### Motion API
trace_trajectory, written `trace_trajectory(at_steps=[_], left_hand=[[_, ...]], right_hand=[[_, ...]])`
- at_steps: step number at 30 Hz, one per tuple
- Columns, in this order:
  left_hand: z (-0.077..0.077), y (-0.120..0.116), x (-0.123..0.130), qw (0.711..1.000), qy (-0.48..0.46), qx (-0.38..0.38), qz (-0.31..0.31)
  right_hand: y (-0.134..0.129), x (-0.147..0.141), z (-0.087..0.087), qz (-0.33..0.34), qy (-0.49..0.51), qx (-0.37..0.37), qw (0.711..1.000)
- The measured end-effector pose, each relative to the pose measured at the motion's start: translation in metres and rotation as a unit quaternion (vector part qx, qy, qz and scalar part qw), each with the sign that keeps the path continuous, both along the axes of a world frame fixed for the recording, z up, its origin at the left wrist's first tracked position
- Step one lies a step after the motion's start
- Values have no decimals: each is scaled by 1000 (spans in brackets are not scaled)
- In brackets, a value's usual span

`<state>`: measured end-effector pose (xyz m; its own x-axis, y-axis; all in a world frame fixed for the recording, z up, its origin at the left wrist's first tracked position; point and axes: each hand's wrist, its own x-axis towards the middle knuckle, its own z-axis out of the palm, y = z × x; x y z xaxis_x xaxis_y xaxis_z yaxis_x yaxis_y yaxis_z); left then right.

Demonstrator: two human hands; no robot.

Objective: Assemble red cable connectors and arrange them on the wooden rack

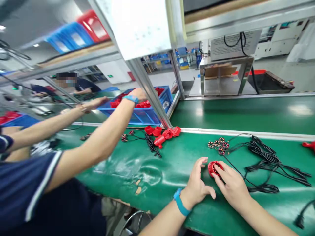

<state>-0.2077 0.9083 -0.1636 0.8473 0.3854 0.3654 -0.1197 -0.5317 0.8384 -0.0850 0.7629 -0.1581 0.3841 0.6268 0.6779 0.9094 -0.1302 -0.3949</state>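
Observation:
My right hand (pixel 232 185) grips a red round plastic housing (pixel 211 168), its fingertips reaching into the open hollow. Whatever sits inside the housing is mostly covered by those fingers. Just left of it, my left hand (pixel 197 183) is open, thumb and fingers spread apart, apparently not touching the housing. A blue wrist strap (pixel 181 202) circles my left wrist. Beyond my hands lie several small ring-shaped copper-wound coils (pixel 217 143), joined to thin black leads. Bundled black cables (pixel 262 149) spread out to the right of them.
Several red plastic housings (pixel 168 133) lie by the metal post (pixel 147 88). Next to them is another black cable bundle (pixel 151 144). At left, a co-worker's arm (pixel 98 144) reaches into a blue crate (pixel 145 115) of red parts. A black plug (pixel 299 221) rests at right on the green mat (pixel 182 157).

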Motion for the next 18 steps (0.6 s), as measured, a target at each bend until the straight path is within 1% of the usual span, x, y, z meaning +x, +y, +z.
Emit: trace_trajectory(at_steps=[2, 5, 10, 12, 14, 15, 16, 18], left_hand=[[5, 2, -1, 998, 6, -50, 29], [9, 2, -2, 995, 15, -84, 50], [11, -2, -2, 994, 21, -80, 73], [15, -4, -2, 993, 37, -78, 86], [22, -7, 0, 988, 78, -88, 95], [26, -10, 3, 985, 105, -104, 85], [30, -12, 7, 981, 131, -129, 62], [36, -17, 16, 965, 156, -210, 5]], right_hand=[[1, 4, -1, -8, -21, -6, 1000], [3, 6, -3, -13, -24, 1, 1000], [10, 7, -13, -33, -34, -23, 999], [11, 7, -15, -46, -37, -22, 998], [12, 7, -15, -48, -33, -25, 998], [11, 7, -15, -45, -30, -20, 998], [10, 6, -15, -39, -27, -9, 999], [8, 4, -14, -15, -15, 22, 1000]])
